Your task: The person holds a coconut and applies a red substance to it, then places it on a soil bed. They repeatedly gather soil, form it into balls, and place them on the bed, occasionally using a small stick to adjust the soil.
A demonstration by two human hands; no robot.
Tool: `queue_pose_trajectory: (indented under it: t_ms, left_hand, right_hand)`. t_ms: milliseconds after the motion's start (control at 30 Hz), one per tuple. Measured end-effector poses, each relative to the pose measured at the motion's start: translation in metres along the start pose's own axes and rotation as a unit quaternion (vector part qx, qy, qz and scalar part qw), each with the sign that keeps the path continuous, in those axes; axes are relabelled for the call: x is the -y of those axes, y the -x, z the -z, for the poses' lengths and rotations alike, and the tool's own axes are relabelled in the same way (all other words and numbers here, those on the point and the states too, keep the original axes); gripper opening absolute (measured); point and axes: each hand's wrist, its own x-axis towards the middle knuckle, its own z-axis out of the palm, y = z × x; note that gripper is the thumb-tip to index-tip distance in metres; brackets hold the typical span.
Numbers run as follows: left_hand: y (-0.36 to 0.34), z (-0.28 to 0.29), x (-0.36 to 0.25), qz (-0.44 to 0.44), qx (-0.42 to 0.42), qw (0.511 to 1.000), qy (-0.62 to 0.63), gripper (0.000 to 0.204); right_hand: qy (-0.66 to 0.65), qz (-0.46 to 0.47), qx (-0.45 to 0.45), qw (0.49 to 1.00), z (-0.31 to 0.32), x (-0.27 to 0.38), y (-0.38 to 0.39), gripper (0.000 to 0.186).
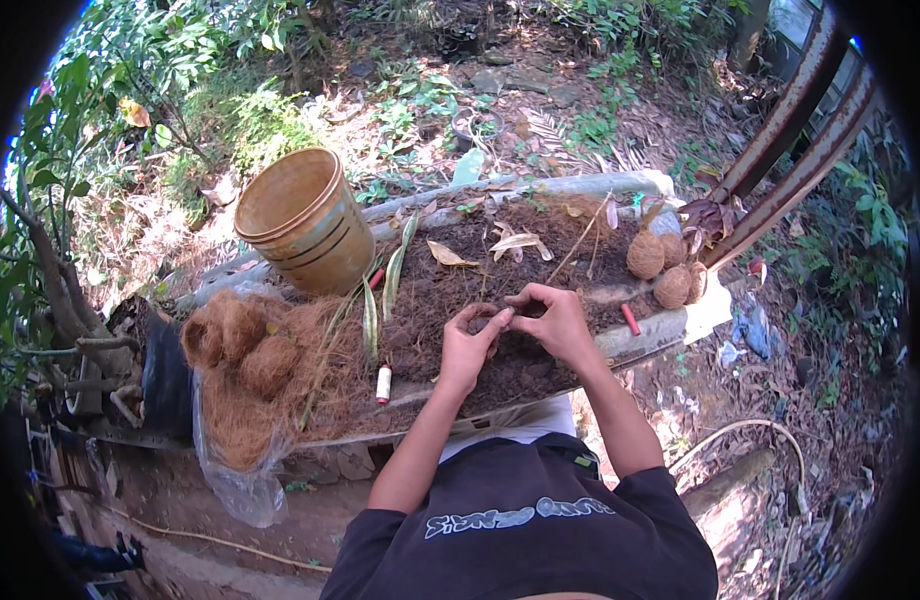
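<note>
Brown fibre balls [646,256] sit at the worktop's [635,340] right end, apparently already shaped, while loose fibre [242,425] spread at its left looks unworked. Between them, left hand [467,346] and right hand [558,316] curl above dark soil [420,325], fingertips brought together; I cannot tell whether they pinch anything.

Bright dappled daylight; ground [725,535] glaring; edges curved, rim black.
</note>
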Motion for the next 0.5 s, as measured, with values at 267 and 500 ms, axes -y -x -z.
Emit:
queue_pose_trajectory:
  t_ms: [267,500]
  left_hand:
    - [-0.001,0.002,-0.001,-0.001,0.004,0.999,-0.038,0.025]
    - [-0.001,0.005,0.006,-0.11,-0.007,0.988,-0.104,0.029]
  right_hand:
    - [-0.12,0.01,0.034,0.992,-0.007,-0.021,0.0,0.02]
    - [-0.194,-0.017,0.01,0.981,-0.017,-0.025,-0.002,0.02]
